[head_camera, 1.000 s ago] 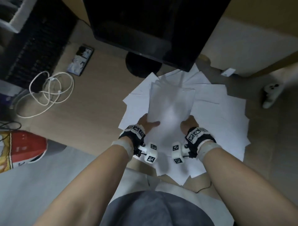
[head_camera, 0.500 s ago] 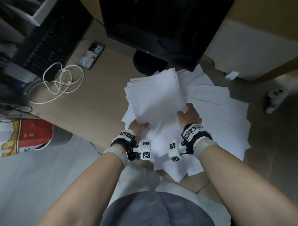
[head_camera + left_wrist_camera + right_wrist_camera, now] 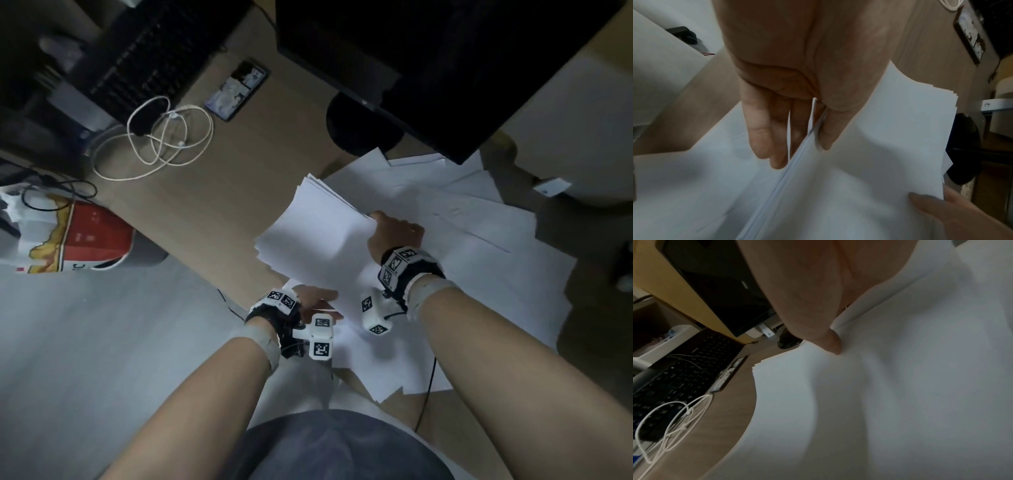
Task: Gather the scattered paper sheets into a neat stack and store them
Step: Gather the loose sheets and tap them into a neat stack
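Midway through the gathering, a person seated at a light wooden desk (image 3: 260, 192) holds a lifted bundle of plain white paper sheets (image 3: 318, 233) between both hands. Nearest the body, the left hand (image 3: 313, 298) pinches the bundle's near edge, thumb on top and fingers (image 3: 764, 138) beneath, as the left wrist view shows. Just beyond it, the right hand (image 3: 394, 233) grips the bundle's right edge; its thumb presses the top sheet, while the fingers underneath are hidden.

The bundle is raised off the desk and tilted, its long axis running from the near right toward the far left, its far corner pointing at the coiled white cable (image 3: 154, 140). The edges at that corner are slightly fanned, so the sheets appear not yet squared.

Under and beyond the hands, loose white sheets (image 3: 496, 240) lie spread over the desk, reaching the round black monitor base (image 3: 363, 126). A black keyboard (image 3: 154, 58) and a dark phone (image 3: 236, 89) lie farther left.

The step in hand looks to be collecting; the next move likely calls for tapping the bundle's edges flush, then sweeping in the sheets that remain. No storage place is identifiable.
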Demonstrator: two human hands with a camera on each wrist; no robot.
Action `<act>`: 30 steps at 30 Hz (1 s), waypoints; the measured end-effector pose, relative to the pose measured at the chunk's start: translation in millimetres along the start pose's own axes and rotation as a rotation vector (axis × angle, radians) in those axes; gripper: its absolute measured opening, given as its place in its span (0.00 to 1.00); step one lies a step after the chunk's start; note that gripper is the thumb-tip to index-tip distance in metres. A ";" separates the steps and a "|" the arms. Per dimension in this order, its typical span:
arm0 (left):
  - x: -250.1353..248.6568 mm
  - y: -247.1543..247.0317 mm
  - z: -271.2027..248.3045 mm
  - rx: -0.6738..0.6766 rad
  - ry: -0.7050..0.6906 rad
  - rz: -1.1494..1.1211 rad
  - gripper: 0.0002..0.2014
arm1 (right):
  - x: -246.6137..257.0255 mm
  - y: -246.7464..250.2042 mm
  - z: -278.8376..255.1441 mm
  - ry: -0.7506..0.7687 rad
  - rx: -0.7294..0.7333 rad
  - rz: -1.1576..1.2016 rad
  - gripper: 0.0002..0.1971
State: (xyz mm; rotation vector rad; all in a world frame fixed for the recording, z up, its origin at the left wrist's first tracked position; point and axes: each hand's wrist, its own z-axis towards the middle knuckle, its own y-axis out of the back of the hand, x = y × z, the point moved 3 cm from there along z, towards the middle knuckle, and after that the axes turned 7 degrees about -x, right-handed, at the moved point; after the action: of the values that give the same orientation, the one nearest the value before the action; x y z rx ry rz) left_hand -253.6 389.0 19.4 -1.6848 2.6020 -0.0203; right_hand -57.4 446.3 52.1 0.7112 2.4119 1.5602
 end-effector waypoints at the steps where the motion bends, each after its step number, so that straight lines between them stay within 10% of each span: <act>1: -3.5 -2.0 2.3 -0.023 -0.014 -0.022 0.10 | -3.2 0.3 7.1 -0.030 0.005 -0.003 0.31; 6: -17.0 -5.1 16.1 -0.188 -0.101 0.009 0.23 | -29.0 -9.1 26.5 -0.214 0.134 0.033 0.48; 30: -30.8 5.4 5.4 -0.443 -0.289 0.247 0.29 | -61.9 -29.1 -18.7 -0.347 0.123 0.115 0.38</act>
State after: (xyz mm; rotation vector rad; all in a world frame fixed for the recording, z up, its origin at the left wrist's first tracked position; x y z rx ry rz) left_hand -245.8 419.4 14.6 -1.3123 2.6908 0.7964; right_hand -19.5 391.5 27.7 1.0635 2.2532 1.2111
